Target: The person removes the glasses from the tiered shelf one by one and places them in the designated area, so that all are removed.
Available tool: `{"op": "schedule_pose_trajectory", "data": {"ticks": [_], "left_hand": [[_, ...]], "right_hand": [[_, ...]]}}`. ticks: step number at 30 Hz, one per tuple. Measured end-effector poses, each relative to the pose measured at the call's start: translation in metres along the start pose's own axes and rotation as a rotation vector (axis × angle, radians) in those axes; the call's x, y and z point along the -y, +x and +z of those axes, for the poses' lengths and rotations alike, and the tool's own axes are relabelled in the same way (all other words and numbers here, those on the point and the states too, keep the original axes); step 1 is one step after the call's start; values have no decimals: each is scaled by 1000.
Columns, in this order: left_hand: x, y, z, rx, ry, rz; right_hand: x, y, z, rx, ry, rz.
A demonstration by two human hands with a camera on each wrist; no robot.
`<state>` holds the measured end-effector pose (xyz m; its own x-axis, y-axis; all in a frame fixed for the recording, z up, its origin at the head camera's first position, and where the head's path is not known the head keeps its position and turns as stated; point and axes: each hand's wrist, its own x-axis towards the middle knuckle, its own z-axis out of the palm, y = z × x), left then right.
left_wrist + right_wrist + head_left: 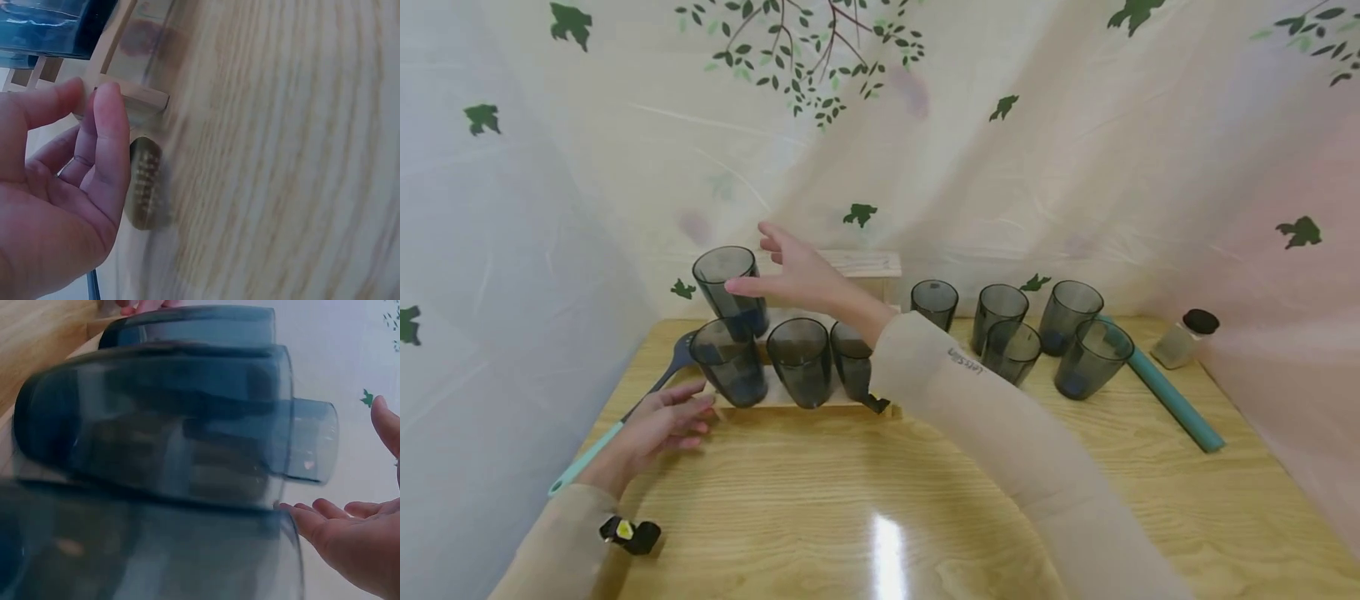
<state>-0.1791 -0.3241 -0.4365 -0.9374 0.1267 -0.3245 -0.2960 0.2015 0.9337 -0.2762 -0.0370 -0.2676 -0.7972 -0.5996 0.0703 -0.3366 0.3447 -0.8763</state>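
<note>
A tiered wooden rack [865, 264] stands at the back left of the table. A smoky grey glass [724, 267] sits upright on its upper level at the left. My right hand [801, 271] reaches over beside that glass, fingers spread, thumb overlapping the glass's side in the head view. Three more glasses line the lower front level: a left one [722, 358], a middle one [800, 362] and a right one [847, 367], partly hidden by my right sleeve. My left hand [658, 423] is at the rack's front left corner, fingers loosely bent, fingertips right at the wooden end [147, 97].
Several like glasses [1093, 358] stand right of the rack. Beyond them lie a teal tube [1176, 404] and a black-lidded shaker jar [1183, 340]. A slotted utensil with a mint handle [587, 458] lies by my left hand. A leaf-printed curtain [1000, 183] hangs behind the table.
</note>
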Motion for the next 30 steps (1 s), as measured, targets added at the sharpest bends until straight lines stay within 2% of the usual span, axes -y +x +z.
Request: {"op": "schedule_pose_trajectory", "data": {"ticks": [5,11,16,24,30], "left_hand": [[3,1,1,-9,37,44],[2,1,3,-37,114,98],[2,0,4,-35,111,89],[4,0,4,-38,109,94],[4,-1,4,-39,108,100]], "right_hand": [[0,14,17,9,-79,34],[-5,26,33,-42,-131,63],[-12,28,40,-83,-165,49],[-19,27,42,-104,-66,19],[-20,28,43,-110,-41,11]]}}
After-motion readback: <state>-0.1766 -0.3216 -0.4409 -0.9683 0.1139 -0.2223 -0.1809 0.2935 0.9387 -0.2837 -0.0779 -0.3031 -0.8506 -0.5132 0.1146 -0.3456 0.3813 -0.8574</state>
